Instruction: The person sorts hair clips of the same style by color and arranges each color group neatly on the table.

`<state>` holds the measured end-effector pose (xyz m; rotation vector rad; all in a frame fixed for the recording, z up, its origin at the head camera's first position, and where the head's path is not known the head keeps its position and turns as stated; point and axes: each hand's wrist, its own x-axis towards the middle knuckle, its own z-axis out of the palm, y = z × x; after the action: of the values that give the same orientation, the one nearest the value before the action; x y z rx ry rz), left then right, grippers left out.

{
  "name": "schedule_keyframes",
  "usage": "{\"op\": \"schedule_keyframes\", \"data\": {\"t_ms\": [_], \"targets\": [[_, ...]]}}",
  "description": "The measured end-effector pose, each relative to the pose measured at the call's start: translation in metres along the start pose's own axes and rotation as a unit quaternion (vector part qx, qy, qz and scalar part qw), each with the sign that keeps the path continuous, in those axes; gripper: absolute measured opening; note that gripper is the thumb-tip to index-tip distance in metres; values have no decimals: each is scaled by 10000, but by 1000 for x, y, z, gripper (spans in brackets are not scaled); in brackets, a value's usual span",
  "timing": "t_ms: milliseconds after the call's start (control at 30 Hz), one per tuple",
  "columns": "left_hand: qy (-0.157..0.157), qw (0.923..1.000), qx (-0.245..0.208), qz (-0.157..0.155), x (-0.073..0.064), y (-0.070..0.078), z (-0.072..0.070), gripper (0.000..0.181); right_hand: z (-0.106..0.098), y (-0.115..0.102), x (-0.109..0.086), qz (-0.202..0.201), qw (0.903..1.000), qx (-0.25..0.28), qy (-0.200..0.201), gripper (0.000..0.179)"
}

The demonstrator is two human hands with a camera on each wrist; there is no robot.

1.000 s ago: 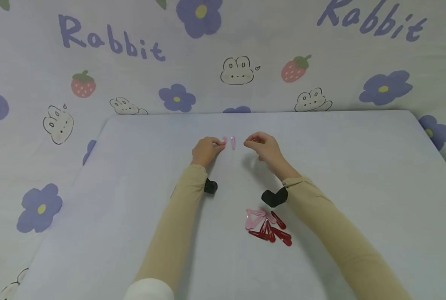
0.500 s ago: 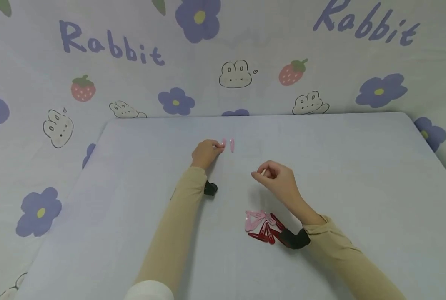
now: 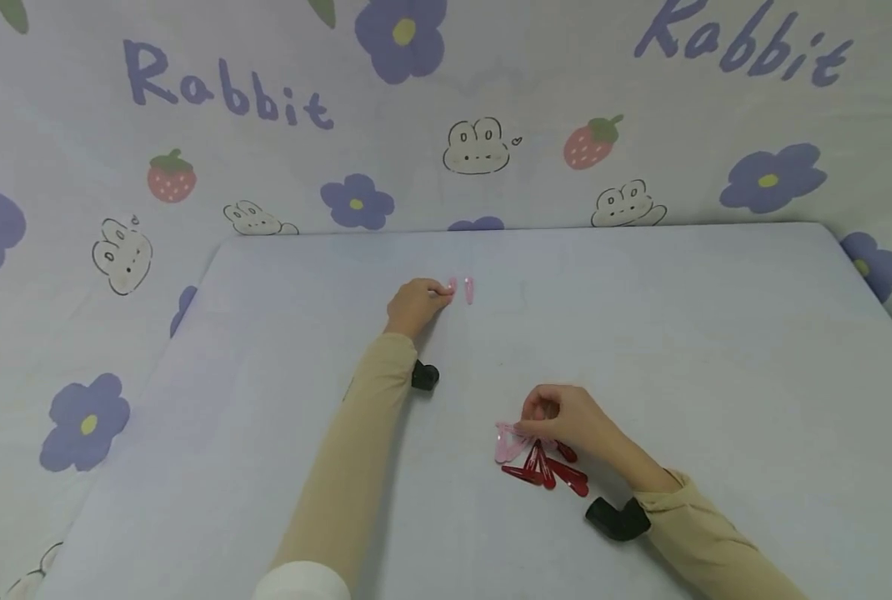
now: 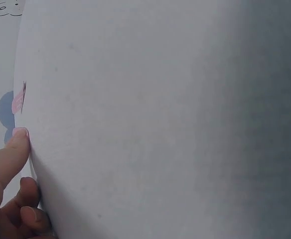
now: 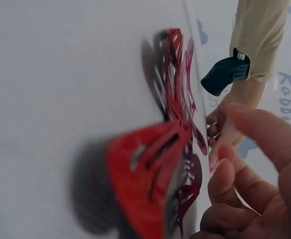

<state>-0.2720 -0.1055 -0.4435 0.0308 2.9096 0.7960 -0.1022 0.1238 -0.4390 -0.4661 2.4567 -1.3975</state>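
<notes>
Head view shows me the left hand with its fingers bent, thumb and forefinger pinching a pink clip near the far edge of the white bench. On the left wrist feed I get the thumb and curled fingers only at the lower left, the bench surface filling most of the rest. The right hand hovers nearer to the wearer; through its wrist camera I see thumb and forefinger parted with a gap between them, gripping nothing. From above, those fingertips cover part of a pile of clips, and I cannot tell whether they touch it.

Just right of the pinched one lies a second pink clip, lengthwise and apart from it. In the pile, pink clips overlap at the left and top, while red clips fan out below and to the right. One red clip looms large and blurred on my right wrist feed.

Farther out I see a black wrist device on the left arm and another black device on the right, both against tan sleeves. Behind the bench hangs a pale cloth printed with purple flowers, strawberries, rabbits and the word "Rabbit".
</notes>
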Motion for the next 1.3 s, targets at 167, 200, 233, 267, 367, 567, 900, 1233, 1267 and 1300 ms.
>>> {"op": "schedule_keyframes", "data": {"t_ms": [167,200,233,267,367,567,900,1233,1267,1300], "targets": [[-63,10000,-24,-66,0,2,-1,23,6,5,-6,-222,9993,-237,171,18],[-99,9999,-55,-82,0,2,-2,23,7,6,-7,-254,9990,-290,224,18],[-144,9998,-73,-98,0,2,-3,23,9,7,-8,-284,9986,-363,275,18],[-191,9997,-93,-97,-1,3,-4,23,11,8,-8,-303,9982,-421,316,17],[-291,9995,-106,-68,-1,3,-6,24,14,9,-10,-354,9974,-484,405,14],[-359,9992,-161,-114,-2,1,-9,25,17,10,-10,-391,9974,-303,518,9],[-326,9994,-106,-94,-1,1,-8,26,14,10,-12,-787,9927,-373,833,13],[-351,9993,-145,-76,-4,3,-11,26,9,-4,-18,-474,9928,635,902,11],[-342,9993,-149,-70,-4,2,-11,26,7,-8,-20,-476,9924,746,859,10],[-336,9993,-153,-64,-4,1,-10,26,6,-12,-21,-477,9918,855,816,9]]}}
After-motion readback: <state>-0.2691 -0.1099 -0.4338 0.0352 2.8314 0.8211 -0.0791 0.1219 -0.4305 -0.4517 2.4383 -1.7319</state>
